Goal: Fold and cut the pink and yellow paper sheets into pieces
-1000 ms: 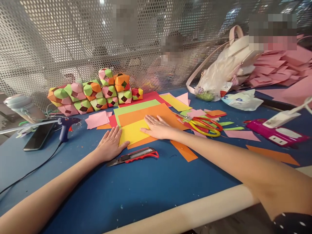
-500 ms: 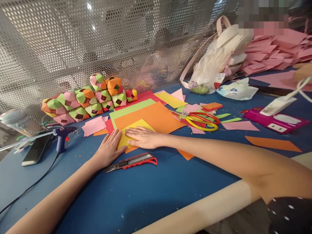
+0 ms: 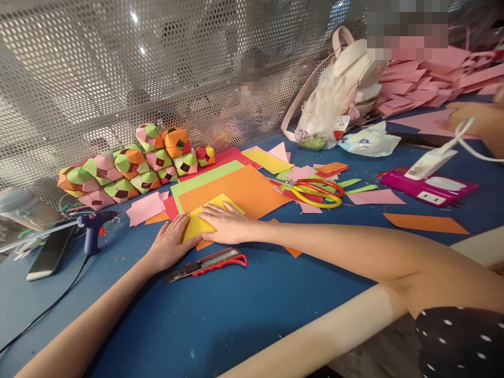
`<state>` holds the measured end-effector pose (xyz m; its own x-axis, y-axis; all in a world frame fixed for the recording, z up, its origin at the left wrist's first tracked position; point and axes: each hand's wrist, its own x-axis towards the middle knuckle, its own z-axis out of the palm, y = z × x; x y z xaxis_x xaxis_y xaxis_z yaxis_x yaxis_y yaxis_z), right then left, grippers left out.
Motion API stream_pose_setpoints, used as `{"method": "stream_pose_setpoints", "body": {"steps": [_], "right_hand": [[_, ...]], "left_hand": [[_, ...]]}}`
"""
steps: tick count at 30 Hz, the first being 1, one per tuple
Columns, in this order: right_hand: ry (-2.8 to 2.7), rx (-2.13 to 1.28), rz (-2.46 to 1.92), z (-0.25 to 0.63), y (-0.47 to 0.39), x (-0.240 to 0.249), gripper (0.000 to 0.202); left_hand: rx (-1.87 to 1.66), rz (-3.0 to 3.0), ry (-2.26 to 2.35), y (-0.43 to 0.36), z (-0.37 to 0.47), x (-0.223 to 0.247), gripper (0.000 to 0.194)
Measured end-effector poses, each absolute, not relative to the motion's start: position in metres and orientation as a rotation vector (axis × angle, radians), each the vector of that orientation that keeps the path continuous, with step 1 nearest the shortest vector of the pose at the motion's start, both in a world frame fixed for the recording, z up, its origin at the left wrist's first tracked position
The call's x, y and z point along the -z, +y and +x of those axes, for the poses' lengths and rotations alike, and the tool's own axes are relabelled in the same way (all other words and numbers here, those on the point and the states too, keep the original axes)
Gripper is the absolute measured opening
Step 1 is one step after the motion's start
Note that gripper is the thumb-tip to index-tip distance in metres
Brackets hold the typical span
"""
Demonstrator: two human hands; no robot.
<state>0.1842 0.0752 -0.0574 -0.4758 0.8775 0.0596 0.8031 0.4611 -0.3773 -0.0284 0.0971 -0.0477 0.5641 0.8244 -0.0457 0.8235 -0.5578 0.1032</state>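
Both palms press on a yellow sheet of paper on the blue table. My left hand lies along the sheet's left edge, its fingers stretched out. Spread flat over the right part of the yellow paper is my right hand. Under and behind it are a large orange sheet, a green sheet and a red sheet. Close in front of my hands lies a red utility knife, blade toward the left. Scissors with yellow and red handles rest on paper scraps to the right.
Folded paper modules are stacked at the back left. A blue glue gun, phone and cup stand left. At right are a purple power strip, a pale backpack, pink paper and another person's hand.
My view has turned slightly right, so most things sit a little further left. My right hand has slid slightly on the yellow paper; my left hand stays at its edge.
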Motion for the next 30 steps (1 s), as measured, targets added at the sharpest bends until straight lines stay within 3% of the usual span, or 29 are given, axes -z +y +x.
{"method": "stream_pose_setpoints", "body": {"steps": [7, 23, 26, 30], "right_hand": [[-2.451, -0.458, -1.468, 0.191, 0.074, 0.056, 0.083], [-2.383, -0.393, -1.884, 0.275, 0.107, 0.051, 0.109], [-2.379, -0.358, -1.895, 0.289, 0.106, 0.051, 0.103], [-2.269, -0.175, -1.867, 0.301, 0.093, 0.039, 0.080]], "left_hand": [[-0.051, 2.672, 1.394, 0.101, -0.032, 0.051, 0.079], [0.243, 2.683, 1.195, 0.116, -0.069, 0.011, 0.089], [0.262, 2.670, 1.159, 0.116, -0.073, 0.003, 0.087], [0.285, 2.612, 1.116, 0.118, -0.087, -0.015, 0.081]]}}
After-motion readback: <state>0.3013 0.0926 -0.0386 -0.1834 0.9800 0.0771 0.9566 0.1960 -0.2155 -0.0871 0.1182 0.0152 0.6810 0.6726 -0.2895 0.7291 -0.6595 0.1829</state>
